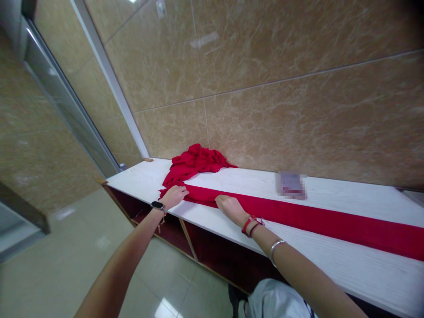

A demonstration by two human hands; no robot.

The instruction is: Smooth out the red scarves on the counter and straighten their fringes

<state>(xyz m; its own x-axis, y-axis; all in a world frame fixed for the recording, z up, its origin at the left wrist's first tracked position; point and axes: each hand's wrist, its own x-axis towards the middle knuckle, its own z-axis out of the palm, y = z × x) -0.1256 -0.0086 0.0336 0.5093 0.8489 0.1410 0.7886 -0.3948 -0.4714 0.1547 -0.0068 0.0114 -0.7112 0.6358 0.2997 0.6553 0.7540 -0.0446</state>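
A long red scarf (308, 215) lies stretched along the white top, folded into a flat strip that runs out of view on the right. Its left end looks ragged or fringed. My left hand (174, 196) is closed on the strip close to that end, fingers bent together over the fabric. Farther right, my right hand (231, 208) pinches the near edge of the same strip, its fingertips partly hidden. Between the two hands the fabric is slightly wrinkled. Behind my left hand a crumpled heap of red fabric (198, 161) rests against the wall; whether it joins the strip I cannot tell.
The white cabinet top (374, 274) is long and narrow, with open shelves (225, 256) below its front edge. A blurred-out small object (291, 185) lies behind the strip. A tiled wall (281, 110) bounds the back; a tiled floor (96, 251) lies left.
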